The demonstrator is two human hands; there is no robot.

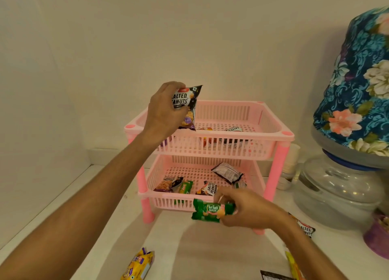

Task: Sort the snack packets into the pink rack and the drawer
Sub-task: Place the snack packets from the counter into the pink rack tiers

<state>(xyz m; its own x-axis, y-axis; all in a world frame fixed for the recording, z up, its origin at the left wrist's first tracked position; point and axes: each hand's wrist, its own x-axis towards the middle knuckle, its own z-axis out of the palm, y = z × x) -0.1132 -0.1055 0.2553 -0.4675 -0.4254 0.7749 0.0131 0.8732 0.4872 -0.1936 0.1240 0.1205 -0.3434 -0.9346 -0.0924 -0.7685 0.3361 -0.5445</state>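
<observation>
A pink two-tier rack stands on the white counter against the wall. My left hand holds a black salted peanuts packet above the left front corner of the top tier. My right hand grips a green biscuit packet just in front of the lower tier's front rim. The lower tier holds several packets, among them a peanuts packet, a small green packet and a grey one. Two or three packets lie in the top tier. No drawer is in view.
Loose packets lie on the counter: a yellow one at the front, a black peanuts packet by my right wrist, a yellow and a black one at the bottom right. A water dispenser with a floral cover and a purple pot stand on the right.
</observation>
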